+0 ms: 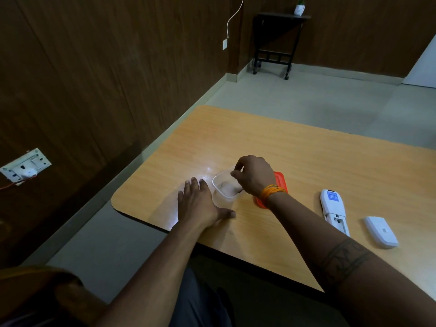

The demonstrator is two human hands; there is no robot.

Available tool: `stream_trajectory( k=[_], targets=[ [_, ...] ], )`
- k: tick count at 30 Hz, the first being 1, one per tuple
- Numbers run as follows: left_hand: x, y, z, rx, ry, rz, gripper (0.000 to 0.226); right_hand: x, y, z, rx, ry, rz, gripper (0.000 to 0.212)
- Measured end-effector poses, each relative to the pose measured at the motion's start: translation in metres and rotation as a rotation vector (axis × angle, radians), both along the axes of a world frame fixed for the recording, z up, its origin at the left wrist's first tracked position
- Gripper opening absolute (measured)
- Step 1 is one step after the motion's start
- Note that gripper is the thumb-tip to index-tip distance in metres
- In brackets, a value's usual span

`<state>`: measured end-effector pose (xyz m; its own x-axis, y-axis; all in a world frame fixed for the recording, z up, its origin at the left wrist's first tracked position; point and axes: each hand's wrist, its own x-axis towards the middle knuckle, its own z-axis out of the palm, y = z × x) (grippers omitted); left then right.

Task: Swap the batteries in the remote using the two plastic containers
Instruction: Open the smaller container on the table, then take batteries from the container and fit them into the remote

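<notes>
1. Reaching into the clear container (226, 186), the right hand (253, 177) is seen with thumb and fingers drawn together over its far rim; whether anything is pinched between them cannot be told, since the fingertips are hidden and the contents are blurred.
2. The left hand (200, 204) is laid flat and spread on the table (306, 161), just beside the container's left wall, holding nothing. The container is not actually gripped, so it could be dragged or tipped if the right hand is lifted against its rim.
3. An orange lid or second container (280, 182) is partly covered by the right wrist. It could be knocked sideways by the forearm as the hand is withdrawn.
4. The remote (333, 210) is lying face down to the right, well apart from the container, with its battery bay exposed; the bay looks empty, though this is judged, not certain. Its cover (381, 231) is set just beside it, near the table edge, and could be swept off by a careless arm.
5. Old and fresh cells could be confused if the two containers are not kept apart.
</notes>
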<state>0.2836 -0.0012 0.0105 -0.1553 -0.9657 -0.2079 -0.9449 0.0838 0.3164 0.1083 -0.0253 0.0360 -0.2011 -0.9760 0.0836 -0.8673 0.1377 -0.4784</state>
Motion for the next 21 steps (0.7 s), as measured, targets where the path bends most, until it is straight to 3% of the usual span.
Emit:
stream_trajectory(
  k=[6, 10, 13, 16, 21],
  targets=[
    [-0.016, 0.030, 0.024, -0.156, -0.033, -0.053, 0.121, -0.014, 0.043, 0.008, -0.216, -0.394, 0.002, 0.014],
    [-0.035, 0.064, 0.040, -0.320, -0.051, -0.137, 0.076, -0.032, 0.085, 0.015, -0.183, -0.803, -0.082, 0.010],
    [-0.059, 0.089, 0.041, -0.261, 0.025, -0.256, 0.059, -0.053, 0.121, 0.010, -0.203, -0.989, -0.111, 0.016],
    [-0.088, 0.106, 0.034, -0.151, 0.044, -0.397, 0.057, -0.080, 0.152, 0.001, -0.243, -0.990, -0.130, 0.028],
    [-0.134, 0.114, 0.016, -0.055, 0.050, -0.557, 0.065, -0.128, 0.191, -0.010, -0.342, -0.684, -0.225, 0.024]
  ],
)
